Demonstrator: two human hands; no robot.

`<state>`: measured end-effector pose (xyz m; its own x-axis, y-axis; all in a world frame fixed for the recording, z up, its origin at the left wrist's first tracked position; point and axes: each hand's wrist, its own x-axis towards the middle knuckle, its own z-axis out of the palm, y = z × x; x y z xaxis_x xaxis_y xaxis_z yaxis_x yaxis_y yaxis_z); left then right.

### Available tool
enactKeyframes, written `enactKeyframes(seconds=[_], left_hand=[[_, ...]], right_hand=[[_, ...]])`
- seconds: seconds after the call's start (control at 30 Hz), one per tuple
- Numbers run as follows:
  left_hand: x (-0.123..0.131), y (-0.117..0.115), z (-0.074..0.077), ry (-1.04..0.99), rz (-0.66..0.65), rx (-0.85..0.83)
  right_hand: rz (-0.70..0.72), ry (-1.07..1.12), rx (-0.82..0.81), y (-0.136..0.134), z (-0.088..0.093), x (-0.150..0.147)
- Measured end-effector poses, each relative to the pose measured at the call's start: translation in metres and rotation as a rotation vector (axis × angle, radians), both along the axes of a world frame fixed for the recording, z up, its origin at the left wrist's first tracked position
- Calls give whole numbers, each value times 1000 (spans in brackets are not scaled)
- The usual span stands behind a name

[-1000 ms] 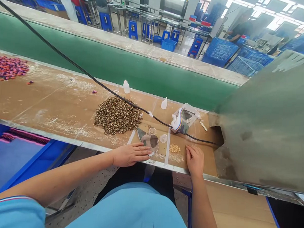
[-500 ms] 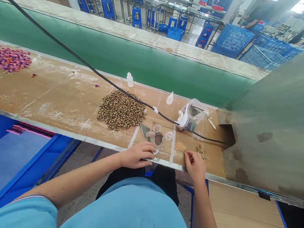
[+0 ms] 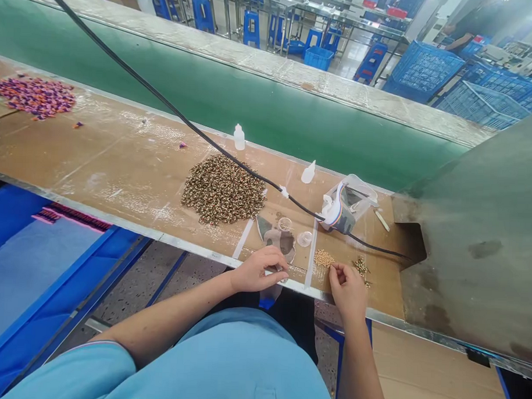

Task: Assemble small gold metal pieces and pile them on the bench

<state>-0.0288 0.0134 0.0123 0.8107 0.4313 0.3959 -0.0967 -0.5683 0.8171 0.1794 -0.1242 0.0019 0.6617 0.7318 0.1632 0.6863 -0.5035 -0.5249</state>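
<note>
Right hand (image 3: 349, 288) now nearer tan beads (image 3: 323, 258), dark items (image 3: 355, 197) in clear box (image 3: 369, 193)

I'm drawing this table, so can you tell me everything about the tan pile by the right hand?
The tan pile is lots of tiny, pale, roundish bits, spread loose and low on the brown table. Their material is hard to tell. It lies right of a white tape strip. The right hand is at its edge, maybe touching.
</note>
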Motion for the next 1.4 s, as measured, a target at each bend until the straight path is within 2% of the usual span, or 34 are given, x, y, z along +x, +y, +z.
enactKeyframes(seconds=[0.13,0.27,0.33,0.43,0.53,0.63,0.83,1.07,1.27,1.4], left_hand=[[0,1,1,2,35,-68],[4,-7,6,60,136,-218],[8,-15,9,83,177,-354],[16,-27,13,109,194,-655],[21,-33,16,122,181,-959],[21,-34,19,109,169,-1135],[17,-31,22,68,159,-1284],[15,-31,17,-14,172,-1387],[11,-29,9,-38,186,-1401],[10,-28,5,-61,164,-1389]], right_hand=[[-11,25,74,-3,1,0],[19,114,220,-6,3,-12],[63,180,286,-4,6,-24],[152,244,340,2,11,-45],[227,235,346,9,18,-61],[286,197,323,14,23,-68],[368,19,341,17,25,-72],[441,-156,373,18,21,-79],[446,-71,366,23,21,-82],[340,42,369,24,24,-85]])
